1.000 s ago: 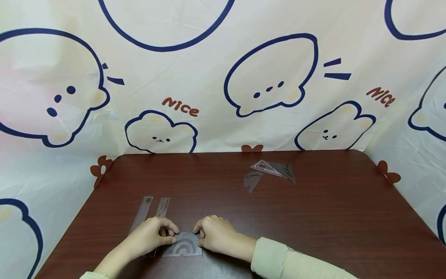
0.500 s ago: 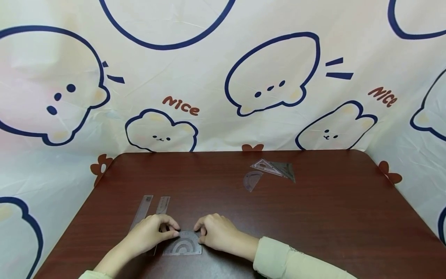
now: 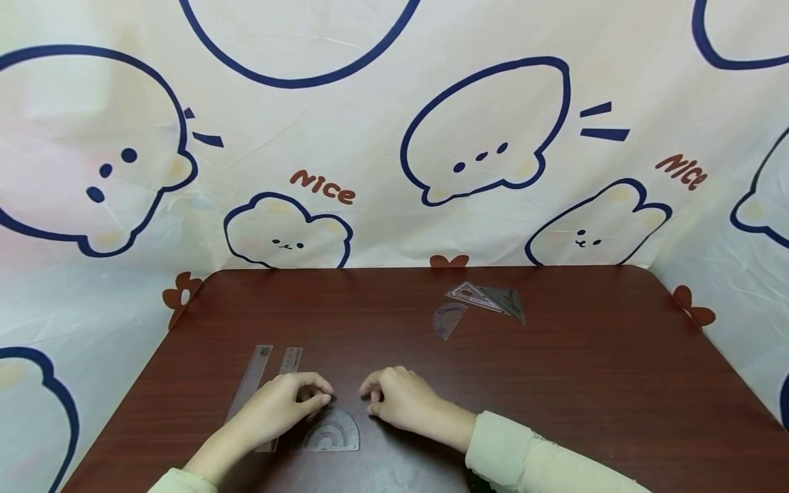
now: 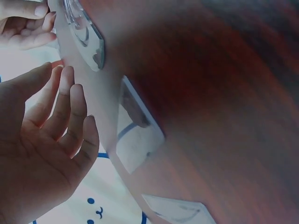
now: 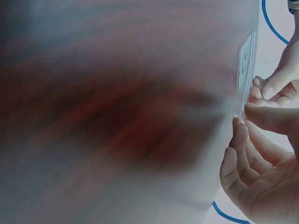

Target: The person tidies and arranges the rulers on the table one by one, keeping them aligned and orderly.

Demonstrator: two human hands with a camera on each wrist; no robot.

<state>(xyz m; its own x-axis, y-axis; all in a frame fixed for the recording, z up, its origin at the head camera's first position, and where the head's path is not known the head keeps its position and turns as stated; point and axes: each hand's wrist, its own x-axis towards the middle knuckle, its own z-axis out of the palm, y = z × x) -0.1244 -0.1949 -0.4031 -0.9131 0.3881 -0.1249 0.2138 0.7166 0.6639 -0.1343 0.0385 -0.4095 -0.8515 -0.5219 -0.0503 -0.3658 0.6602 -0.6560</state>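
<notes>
A clear protractor (image 3: 333, 433) lies flat near the front of the table, its straight edge toward the person. Above its upper left hovers my left hand (image 3: 277, 407), fingers loosely bent and thumb apart from them in the left wrist view. To the protractor's right, apart from it, my right hand (image 3: 403, 402) has loosely bent fingers and holds nothing. Two clear rulers lie side by side at the left: the outer ruler (image 3: 251, 381) and the inner ruler (image 3: 292, 359), partly hidden by the left hand and forearm.
Farther back on the brown table (image 3: 592, 370) lie a smaller protractor (image 3: 448, 320), a clear set square (image 3: 473, 296) and a darker set square (image 3: 509, 301), the two squares touching or overlapping. A printed cloth (image 3: 376, 150) hangs around the table's back and sides.
Both hands have come off the protractor; the right hand has moved away to the right and the left slightly up and right. The protractor stays put on the table.
</notes>
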